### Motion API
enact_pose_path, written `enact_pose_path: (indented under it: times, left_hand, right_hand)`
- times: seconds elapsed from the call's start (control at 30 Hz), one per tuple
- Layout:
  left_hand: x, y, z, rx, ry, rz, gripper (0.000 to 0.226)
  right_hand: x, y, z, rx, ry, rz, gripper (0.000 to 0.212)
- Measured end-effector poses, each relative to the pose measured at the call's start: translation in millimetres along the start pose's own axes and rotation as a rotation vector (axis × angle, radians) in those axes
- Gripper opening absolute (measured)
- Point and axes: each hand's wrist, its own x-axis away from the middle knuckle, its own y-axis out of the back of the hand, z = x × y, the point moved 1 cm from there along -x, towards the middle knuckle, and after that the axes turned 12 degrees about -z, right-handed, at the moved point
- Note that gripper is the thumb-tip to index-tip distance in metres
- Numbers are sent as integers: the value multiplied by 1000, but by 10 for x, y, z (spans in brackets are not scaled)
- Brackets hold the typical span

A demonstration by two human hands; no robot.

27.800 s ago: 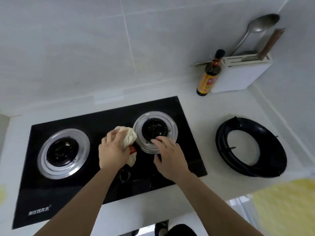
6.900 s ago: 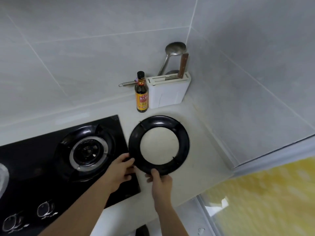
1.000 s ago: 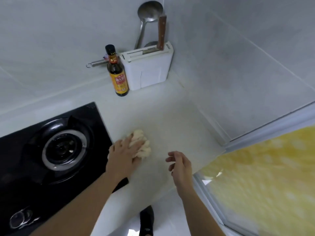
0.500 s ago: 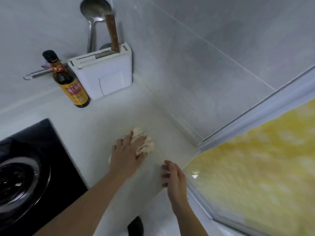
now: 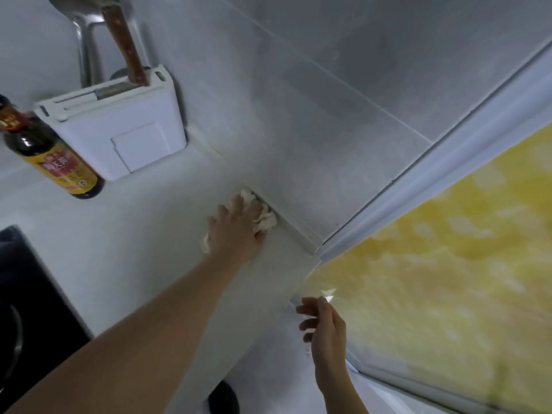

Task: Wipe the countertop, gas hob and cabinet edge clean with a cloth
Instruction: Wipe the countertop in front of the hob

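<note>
My left hand [image 5: 236, 228] presses a crumpled cream cloth [image 5: 263, 213] onto the pale countertop [image 5: 134, 249], right against the low upstand of the right-hand tiled wall. Its fingers curl over the cloth. My right hand [image 5: 322, 321] hangs off the countertop's front right corner, holding nothing, with its fingers loosely bent. The black gas hob [image 5: 27, 309] shows only at the left edge.
A dark sauce bottle [image 5: 50, 156] with a yellow label and a white knife block [image 5: 119, 127] holding a wooden-handled knife and a ladle stand in the back corner. A white frame [image 5: 433, 162] with a yellow panel [image 5: 448, 279] lies to the right.
My left hand has slid the cloth to the right, up to the wall's base. My right hand has moved off the countertop edge. The view has swung right.
</note>
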Motion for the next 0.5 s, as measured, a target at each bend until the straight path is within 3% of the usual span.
enact_pose_path:
  times: [0.13, 0.33, 0.43, 0.5]
  left_hand:
    - [619, -89, -653, 46, -372, 115, 53]
    - [766, 80, -625, 37, -758, 259, 51]
    - [936, 247, -435, 75, -762, 294, 47]
    - [1142, 330, -196, 125, -595, 343, 53]
  right_hand:
    - [-107, 4, 51, -50, -70, -105, 42]
    - [53, -84, 66, -295, -482, -30, 56]
    - [283, -182, 16, -252, -496, -13, 44]
    - [454, -245, -4, -191, -453, 3, 35]
